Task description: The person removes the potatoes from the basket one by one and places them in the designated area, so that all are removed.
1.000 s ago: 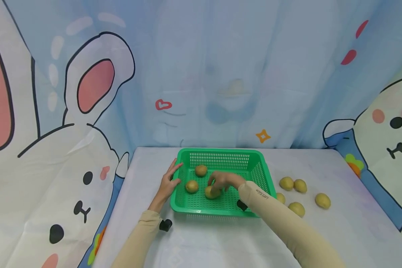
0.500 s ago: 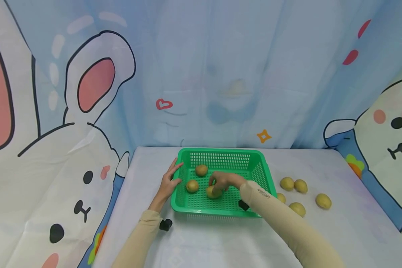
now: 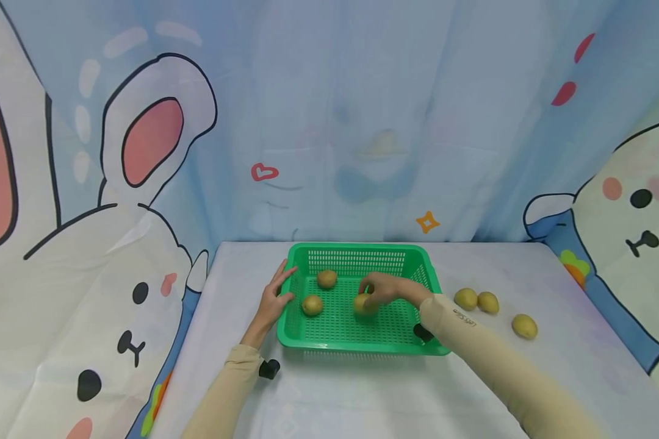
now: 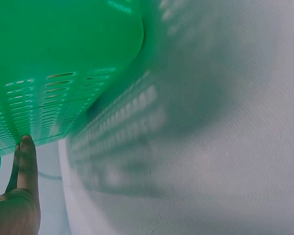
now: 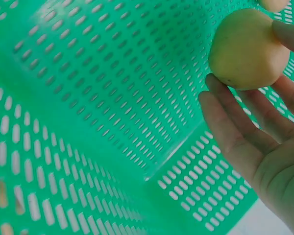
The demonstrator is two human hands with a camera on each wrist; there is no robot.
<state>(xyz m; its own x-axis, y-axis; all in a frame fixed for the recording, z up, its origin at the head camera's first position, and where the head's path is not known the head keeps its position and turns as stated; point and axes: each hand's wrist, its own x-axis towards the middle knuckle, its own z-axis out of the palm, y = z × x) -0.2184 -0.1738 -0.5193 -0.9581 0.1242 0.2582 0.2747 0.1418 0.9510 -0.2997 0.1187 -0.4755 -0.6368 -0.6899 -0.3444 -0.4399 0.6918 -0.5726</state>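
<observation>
The green perforated basket [image 3: 362, 348] sits on the table, with two potatoes [image 3: 326, 279] [image 3: 312, 305] in its left part. Inside it my right hand [image 3: 387, 288] holds another potato [image 3: 365, 304]; the right wrist view shows that potato [image 5: 249, 50] between the thumb and fingers of the hand [image 5: 264, 147]. At the basket's left side rests my left hand [image 3: 271, 305], fingers extended along the rim. The left wrist view has the fingers of that hand [image 4: 20, 196] against the basket's outer wall [image 4: 49, 98].
Right of the basket, two potatoes [image 3: 465, 299] [image 3: 489, 302] lie side by side on the white table [image 3: 329, 396], and one [image 3: 524, 327] lies farther right. My right sleeve [image 3: 494, 360] crosses the table's right part. A printed curtain [image 3: 329, 122] hangs behind.
My right hand has moved right with its potato, over the basket floor. The right forearm now covers the spot where two nearer potatoes showed beside the basket. My left hand stays at the rim.
</observation>
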